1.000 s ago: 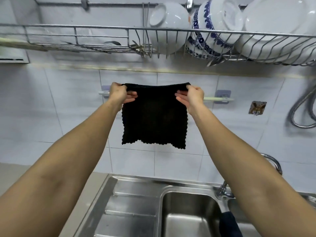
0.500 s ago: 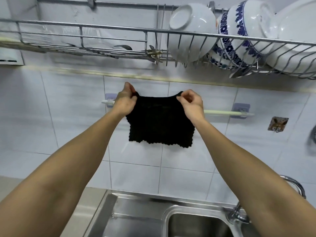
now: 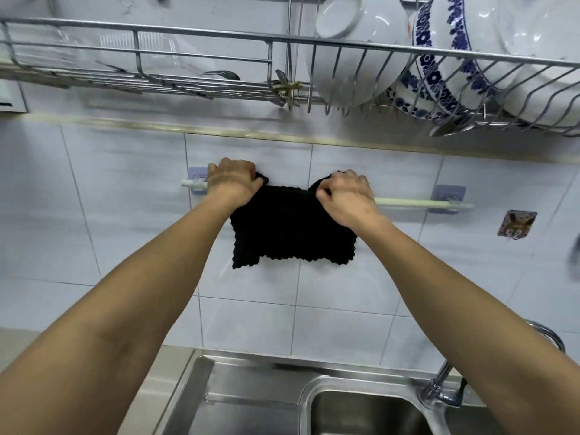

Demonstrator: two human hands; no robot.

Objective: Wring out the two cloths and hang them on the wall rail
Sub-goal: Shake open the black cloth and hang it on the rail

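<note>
Cloth point(image 3: 292, 227), black, is gripped at its top corners by the left hand point(image 3: 233, 183) and right hand point(image 3: 345, 199), fingers curled, against the wall rail point(image 3: 417, 202).

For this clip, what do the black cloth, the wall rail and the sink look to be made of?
Black cloth: knitted or looped fabric, matte; nubbly surface, scalloped lower edge. Both hands, left hand and right hand, grip its top.
Wall rail: probably plastic, pale green and smooth, on lilac stick-on brackets; painted metal is possible.
Sink: stainless steel by its look, brushed grey with soft reflections.
</note>
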